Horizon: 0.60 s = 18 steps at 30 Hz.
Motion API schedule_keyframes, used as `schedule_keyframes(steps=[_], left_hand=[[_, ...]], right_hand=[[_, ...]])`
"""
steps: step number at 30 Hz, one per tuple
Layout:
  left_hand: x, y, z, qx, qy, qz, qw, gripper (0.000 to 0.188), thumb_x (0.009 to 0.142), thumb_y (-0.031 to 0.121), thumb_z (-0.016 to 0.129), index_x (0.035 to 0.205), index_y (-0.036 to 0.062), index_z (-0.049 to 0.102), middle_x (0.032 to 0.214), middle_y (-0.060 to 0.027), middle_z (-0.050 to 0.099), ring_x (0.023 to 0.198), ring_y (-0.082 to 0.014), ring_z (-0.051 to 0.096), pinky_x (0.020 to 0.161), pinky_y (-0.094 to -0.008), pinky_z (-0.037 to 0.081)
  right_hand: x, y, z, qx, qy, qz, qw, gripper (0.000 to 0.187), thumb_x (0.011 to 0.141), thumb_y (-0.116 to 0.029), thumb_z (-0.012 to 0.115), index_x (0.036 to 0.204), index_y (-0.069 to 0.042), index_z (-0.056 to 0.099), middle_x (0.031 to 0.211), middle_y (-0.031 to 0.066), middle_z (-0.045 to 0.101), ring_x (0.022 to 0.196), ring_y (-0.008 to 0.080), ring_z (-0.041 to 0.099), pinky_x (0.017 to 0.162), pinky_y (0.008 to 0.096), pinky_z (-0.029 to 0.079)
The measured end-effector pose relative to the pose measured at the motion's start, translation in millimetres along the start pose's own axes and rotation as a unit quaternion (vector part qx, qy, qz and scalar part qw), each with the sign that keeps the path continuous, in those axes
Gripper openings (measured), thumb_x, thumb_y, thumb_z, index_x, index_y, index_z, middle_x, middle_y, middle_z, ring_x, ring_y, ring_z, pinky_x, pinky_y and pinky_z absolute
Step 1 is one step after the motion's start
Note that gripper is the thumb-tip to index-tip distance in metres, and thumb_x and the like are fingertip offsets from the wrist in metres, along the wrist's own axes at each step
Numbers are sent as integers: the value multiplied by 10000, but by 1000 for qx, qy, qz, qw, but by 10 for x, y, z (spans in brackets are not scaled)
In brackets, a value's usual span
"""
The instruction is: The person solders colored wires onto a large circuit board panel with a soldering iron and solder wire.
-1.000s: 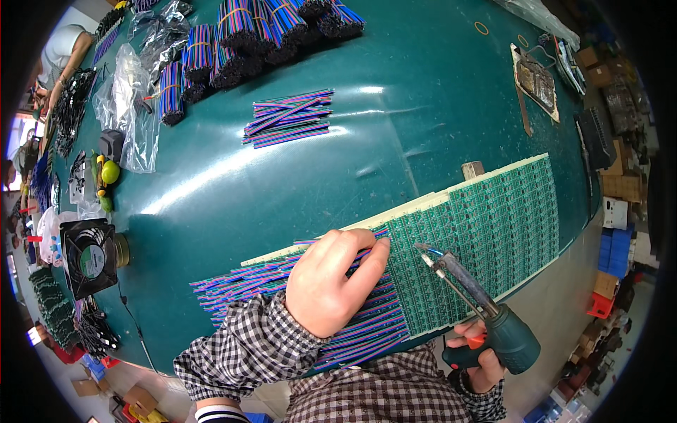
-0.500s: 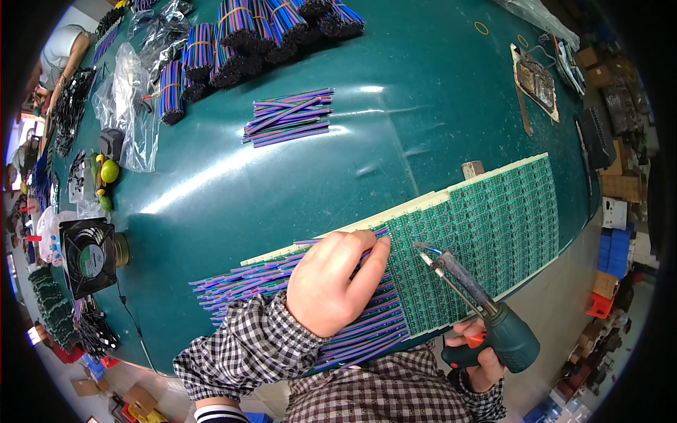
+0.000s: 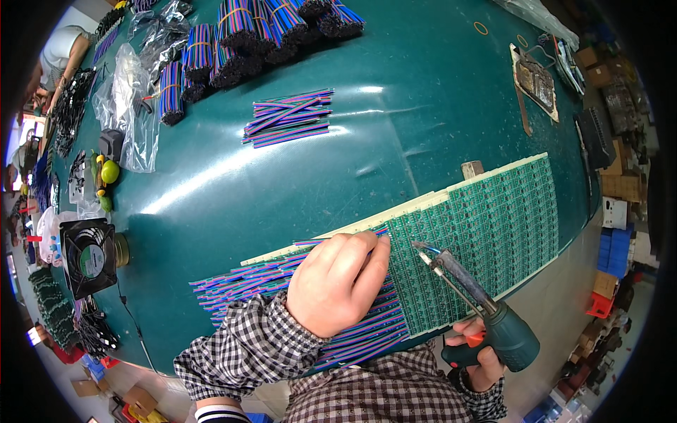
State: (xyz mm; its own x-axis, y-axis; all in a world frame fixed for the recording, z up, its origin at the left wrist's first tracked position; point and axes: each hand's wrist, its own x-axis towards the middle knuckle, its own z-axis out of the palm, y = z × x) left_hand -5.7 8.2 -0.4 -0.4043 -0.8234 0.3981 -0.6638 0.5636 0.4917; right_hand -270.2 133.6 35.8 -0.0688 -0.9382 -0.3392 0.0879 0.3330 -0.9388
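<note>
A green panel of small circuit boards (image 3: 501,218) lies across the near right of the table. Colourful flat ribbon wires (image 3: 374,328) run side by side from its left part toward the left. My left hand (image 3: 331,285) rests over these wires, thumb and forefinger closed on the end of one ribbon wire (image 3: 381,231) at the panel's upper edge. My right hand (image 3: 488,369) grips a dark green soldering gun (image 3: 513,338) with a red trigger. Its tip points up and left, over the boards just right of my left fingertips. Whether the tip touches a board, I cannot tell.
Loose ribbon wires (image 3: 289,118) lie mid-table, with tied wire bundles (image 3: 236,28) behind them. A black fan (image 3: 88,257) stands at the left, near clear plastic bags (image 3: 137,120). A small block (image 3: 472,169) touches the panel's far edge. Another person's arm (image 3: 67,70) shows far left.
</note>
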Motion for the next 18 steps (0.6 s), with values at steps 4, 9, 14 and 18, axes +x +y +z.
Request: schedule_keyframes(steps=[4,9,14,18], left_hand=[[-4,-8,-3,-2,-4,1,1000,373,739,19,725,1108,-33,720,987,-114,643,831,-249,651,681,-352,537],[10,-10,-11,-15,-13,-2,1000,363,748,28,719,1105,-39,722,992,-117,640,837,-249,647,687,-352,537],[9,1,-42,-2,-17,-2,1000,356,760,47,709,1105,-38,725,1001,-117,640,842,-247,643,697,-346,538],[-9,-1,-34,2,-12,-3,1000,355,762,56,708,1106,-29,729,1008,-112,640,849,-245,643,703,-341,538]], right_hand=[[2,-1,8,-4,4,-3,1000,630,957,-421,671,1211,145,556,1110,247,640,987,332,711,800,408,660],[5,7,10,2,7,-6,1000,629,957,-424,672,1204,143,560,1110,247,641,1003,327,709,806,406,658],[14,-11,27,3,5,-1,1000,618,956,-423,674,1203,133,569,1108,240,647,987,318,716,807,398,656],[9,-8,29,7,6,-3,1000,607,954,-415,677,1203,130,573,1106,236,650,965,318,723,803,397,657]])
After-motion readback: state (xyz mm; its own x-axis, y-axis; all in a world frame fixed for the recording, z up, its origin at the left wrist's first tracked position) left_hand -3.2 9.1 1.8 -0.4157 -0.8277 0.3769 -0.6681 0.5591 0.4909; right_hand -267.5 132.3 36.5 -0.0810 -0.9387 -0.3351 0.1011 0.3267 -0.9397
